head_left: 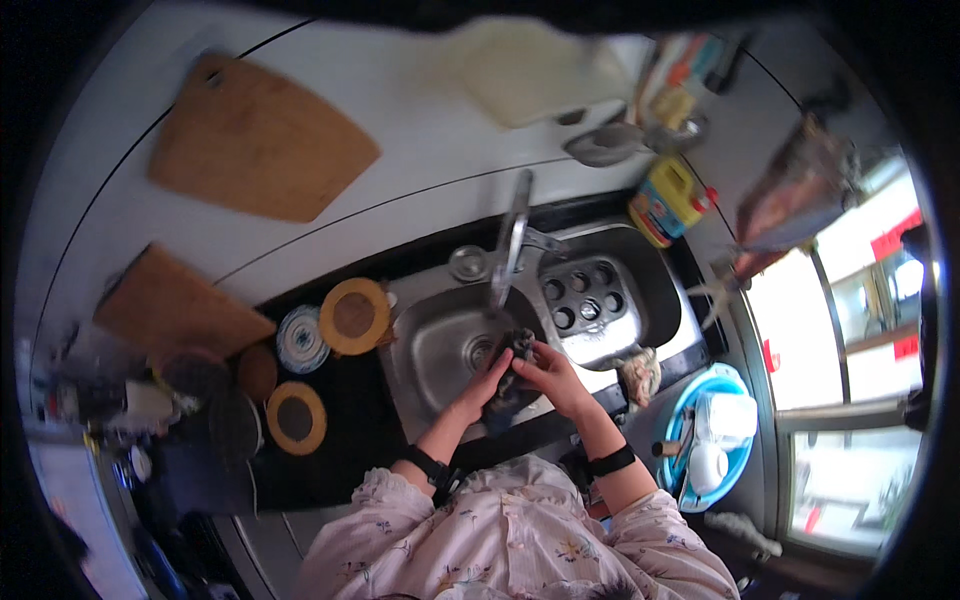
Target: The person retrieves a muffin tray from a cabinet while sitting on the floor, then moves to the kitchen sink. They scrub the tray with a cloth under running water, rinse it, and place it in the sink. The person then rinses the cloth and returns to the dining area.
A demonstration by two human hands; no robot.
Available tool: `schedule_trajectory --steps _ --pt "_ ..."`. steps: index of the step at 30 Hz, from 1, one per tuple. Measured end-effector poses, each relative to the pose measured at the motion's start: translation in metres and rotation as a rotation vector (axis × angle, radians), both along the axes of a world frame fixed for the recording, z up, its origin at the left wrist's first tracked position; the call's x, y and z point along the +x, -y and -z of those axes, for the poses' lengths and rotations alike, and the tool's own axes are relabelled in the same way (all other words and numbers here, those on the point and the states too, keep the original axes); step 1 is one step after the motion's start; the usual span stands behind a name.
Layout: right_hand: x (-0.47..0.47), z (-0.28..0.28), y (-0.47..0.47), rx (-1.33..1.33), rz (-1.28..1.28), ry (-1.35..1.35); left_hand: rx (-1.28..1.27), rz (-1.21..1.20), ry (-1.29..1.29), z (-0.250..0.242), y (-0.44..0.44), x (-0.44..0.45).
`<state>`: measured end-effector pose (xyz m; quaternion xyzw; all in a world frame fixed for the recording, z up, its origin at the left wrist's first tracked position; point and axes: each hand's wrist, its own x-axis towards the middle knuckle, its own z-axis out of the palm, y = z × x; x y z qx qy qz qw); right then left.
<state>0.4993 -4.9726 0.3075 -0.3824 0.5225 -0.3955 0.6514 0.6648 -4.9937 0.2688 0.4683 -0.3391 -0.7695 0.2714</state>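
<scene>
My left hand [489,384] and my right hand [553,379] come together over the front of a stainless steel double sink [397,390]. Between them they grip a dark, patterned cloth [501,411], bunched up at its top and hanging towards the counter's front edge. Just beyond the hands, the metal faucet [513,240] reaches over the left basin; whether water runs is too blurred to tell. The drain [480,351] shows beside my left fingers. In the right basin lies a metal tray [622,330] with several round holes or cups.
Left of the sink are round yellow-rimmed items [332,319] and a blue-patterned plate [303,349]. A glass [469,262] stands behind the left basin, a yellow jug [666,199] behind the right. A crumpled rag [640,377] lies at right, near a blue tub [739,469] holding dishes.
</scene>
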Motion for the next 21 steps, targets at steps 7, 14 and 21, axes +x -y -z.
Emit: schedule_trajectory --steps 7,14,21 --pt "-0.049 0.031 0.137 -0.196 0.389 -0.334 -0.408 -0.133 0.394 0.028 0.051 0.032" --pt "-0.066 0.036 0.189 -0.088 0.269 0.732 -0.472 -0.001 0.953 0.017 0.079 -0.008" --pt "0.048 0.068 0.109 0.026 -0.009 -0.005 -0.379 -0.323 0.817 -0.006 0.084 -0.024"
